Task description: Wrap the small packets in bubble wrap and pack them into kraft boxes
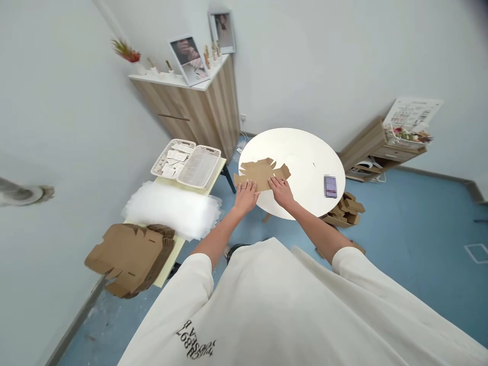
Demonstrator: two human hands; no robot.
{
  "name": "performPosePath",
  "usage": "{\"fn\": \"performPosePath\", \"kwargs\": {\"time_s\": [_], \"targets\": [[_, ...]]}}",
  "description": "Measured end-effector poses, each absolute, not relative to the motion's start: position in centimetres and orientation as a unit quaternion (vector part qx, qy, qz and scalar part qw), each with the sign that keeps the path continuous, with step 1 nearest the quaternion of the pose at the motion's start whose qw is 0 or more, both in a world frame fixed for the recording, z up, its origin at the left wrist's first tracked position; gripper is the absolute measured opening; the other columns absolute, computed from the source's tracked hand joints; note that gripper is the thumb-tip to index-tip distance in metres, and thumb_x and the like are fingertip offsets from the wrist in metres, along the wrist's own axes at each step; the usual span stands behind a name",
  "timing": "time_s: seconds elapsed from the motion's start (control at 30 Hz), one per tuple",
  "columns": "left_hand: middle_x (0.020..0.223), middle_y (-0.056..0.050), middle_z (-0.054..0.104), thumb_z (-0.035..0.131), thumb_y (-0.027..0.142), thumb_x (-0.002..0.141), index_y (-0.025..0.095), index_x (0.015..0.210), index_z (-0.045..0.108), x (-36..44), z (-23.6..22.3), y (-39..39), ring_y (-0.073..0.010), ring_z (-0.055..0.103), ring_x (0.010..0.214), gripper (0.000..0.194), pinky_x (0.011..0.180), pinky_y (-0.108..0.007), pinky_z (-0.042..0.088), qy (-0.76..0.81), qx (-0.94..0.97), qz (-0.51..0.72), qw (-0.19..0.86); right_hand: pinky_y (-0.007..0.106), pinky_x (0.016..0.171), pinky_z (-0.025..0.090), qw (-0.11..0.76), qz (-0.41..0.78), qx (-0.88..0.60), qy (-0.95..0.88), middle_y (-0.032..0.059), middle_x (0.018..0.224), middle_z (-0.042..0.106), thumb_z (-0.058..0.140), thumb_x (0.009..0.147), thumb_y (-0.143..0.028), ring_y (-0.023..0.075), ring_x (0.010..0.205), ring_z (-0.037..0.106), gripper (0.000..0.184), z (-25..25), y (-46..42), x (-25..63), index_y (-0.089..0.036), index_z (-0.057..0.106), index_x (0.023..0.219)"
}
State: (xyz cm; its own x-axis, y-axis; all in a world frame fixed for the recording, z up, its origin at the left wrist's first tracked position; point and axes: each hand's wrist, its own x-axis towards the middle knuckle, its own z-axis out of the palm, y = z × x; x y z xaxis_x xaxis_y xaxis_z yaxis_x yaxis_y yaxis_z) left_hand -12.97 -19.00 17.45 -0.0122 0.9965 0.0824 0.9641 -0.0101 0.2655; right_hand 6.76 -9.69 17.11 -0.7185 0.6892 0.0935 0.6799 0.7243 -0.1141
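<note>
A die-cut cardboard box blank [257, 173] with cut flaps lies on the left part of the round white table [290, 145], its near edge a little past the rim. My left hand [247, 195] grips that near edge at the left, fingers over the top. At the right side of the same edge my right hand [281, 190] holds the cardboard, its fingers bent on the surface. Both thumbs are hard to make out. Most of the blank is flat, with several small flaps standing up at its far and right sides.
To the left, a side table [164, 264] bears a stack of flat cardboard blanks [129, 254], white foam sheets [171, 208] and two white baskets [198, 165]. A phone [330, 186] lies on the round table's right. Folded boxes [345, 209] are beside it, low down.
</note>
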Motion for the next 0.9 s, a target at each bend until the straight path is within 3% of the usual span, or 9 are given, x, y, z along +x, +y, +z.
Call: {"fn": "performPosePath", "kwargs": {"time_s": [0.4, 0.7, 0.9], "targets": [[0.156, -0.016, 0.044, 0.031, 0.043, 0.105, 0.019, 0.154, 0.041, -7.8, 11.5, -10.1, -0.0322, 0.039, 0.144, 0.055, 0.120, -0.052, 0.026, 0.591, 0.798, 0.049, 0.111, 0.046, 0.114, 0.026, 0.002, -0.001, -0.483, -0.875, 0.0174, 0.155, 0.046, 0.037, 0.092, -0.008, 0.0298, 0.143, 0.038, 0.062, 11.0, -6.6, 14.6, -0.012, 0.040, 0.154], [0.156, -0.016, 0.043, 0.030, 0.034, 0.106, 0.019, 0.151, 0.042, -9.2, 7.3, -4.4, -0.0294, 0.042, 0.142, 0.049, 0.117, -0.050, 0.028, 0.510, 0.843, -0.006, 0.169, 0.038, 0.104, 0.034, -0.091, 0.090, -0.551, -0.824, 0.0144, 0.143, 0.056, 0.036, 0.097, -0.009, 0.0260, 0.129, 0.050, 0.050, 8.7, -4.2, 13.9, -0.017, 0.050, 0.145], [0.156, -0.016, 0.043, 0.028, 0.032, 0.106, 0.018, 0.151, 0.042, -9.7, 5.2, -2.8, -0.0298, 0.040, 0.142, 0.048, 0.117, -0.050, 0.027, 0.485, 0.850, -0.035, 0.202, 0.039, 0.106, 0.033, -0.106, 0.129, -0.566, -0.807, 0.0136, 0.147, 0.052, 0.034, 0.097, -0.009, 0.0269, 0.139, 0.040, 0.053, 7.1, -3.6, 13.4, -0.018, 0.049, 0.147]]}}
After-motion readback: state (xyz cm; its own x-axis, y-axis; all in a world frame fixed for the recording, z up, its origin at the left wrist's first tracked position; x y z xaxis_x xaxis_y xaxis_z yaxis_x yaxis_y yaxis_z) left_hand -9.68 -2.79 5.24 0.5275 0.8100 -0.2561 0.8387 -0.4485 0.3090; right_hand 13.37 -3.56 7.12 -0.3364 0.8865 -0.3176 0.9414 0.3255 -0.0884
